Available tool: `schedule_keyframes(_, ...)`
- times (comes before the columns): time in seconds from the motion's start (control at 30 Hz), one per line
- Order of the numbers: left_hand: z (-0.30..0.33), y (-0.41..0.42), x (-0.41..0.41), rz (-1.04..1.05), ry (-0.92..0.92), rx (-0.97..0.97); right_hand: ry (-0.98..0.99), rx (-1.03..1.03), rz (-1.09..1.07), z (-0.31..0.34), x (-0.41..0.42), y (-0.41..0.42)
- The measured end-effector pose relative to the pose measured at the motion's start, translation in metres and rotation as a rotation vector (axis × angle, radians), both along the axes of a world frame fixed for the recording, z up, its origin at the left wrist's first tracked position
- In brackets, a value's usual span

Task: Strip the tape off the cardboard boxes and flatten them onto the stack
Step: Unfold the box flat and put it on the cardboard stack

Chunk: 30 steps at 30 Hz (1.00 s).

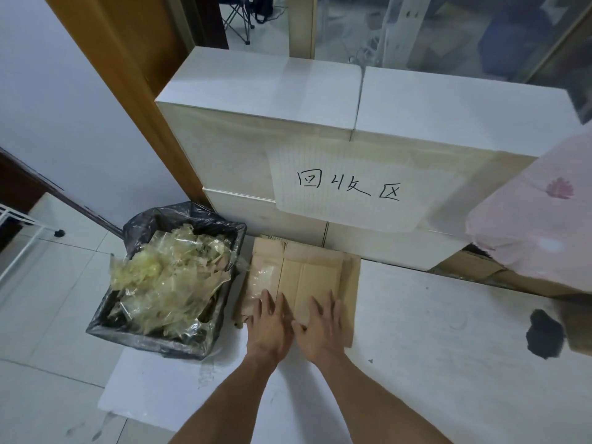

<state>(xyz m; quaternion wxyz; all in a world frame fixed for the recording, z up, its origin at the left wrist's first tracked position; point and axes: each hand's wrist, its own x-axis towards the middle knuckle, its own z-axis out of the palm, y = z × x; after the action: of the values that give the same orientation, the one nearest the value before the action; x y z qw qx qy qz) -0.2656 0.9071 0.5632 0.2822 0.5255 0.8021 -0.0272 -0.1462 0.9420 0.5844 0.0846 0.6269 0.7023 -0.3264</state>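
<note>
Brown cardboard pressed flat beside the tape bin

Brown flattened cardboard box (307, 277) lies on the white floor sheet (432, 363). Left hand (270, 330) and right hand (322, 325) press it with straight, spread fingers, grasping nothing. Just left of them, a black-lined rectangular bin (128, 334) holds crumpled clear yellowish tape strips (169, 277).

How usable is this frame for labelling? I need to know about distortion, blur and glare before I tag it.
Head view: wide-angle bending bows the door frame and white boxes; flat, soft indoor light, weak shadows; both hands on the flattened cardboard are fairly sharp; the pink sheet at the right edge is blurred; glints on tape scraps in the bin.
</note>
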Motion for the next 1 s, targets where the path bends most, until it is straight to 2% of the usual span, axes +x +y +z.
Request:
schedule_keyframes(0.4, -0.013, 0.008, -0.001, -0.103, 0.01, -0.032, -0.028, -0.155, -0.058, -0.008, 0.002, 0.013)
schedule_keyframes(0.63, -0.014, 0.018, -0.001, -0.227, 0.063, -0.071, -0.142, -0.114, -0.152, -0.017, -0.016, 0.012)
schedule_keyframes(0.9, -0.016, 0.021, 0.01, -0.261, 0.124, -0.1, -0.177, -0.022, -0.043, -0.034, -0.008, 0.005)
schedule_keyframes(1.0, -0.019, 0.015, 0.007, -0.288, 0.154, -0.078, -0.176, 0.048, 0.089, -0.033, -0.013, -0.002)
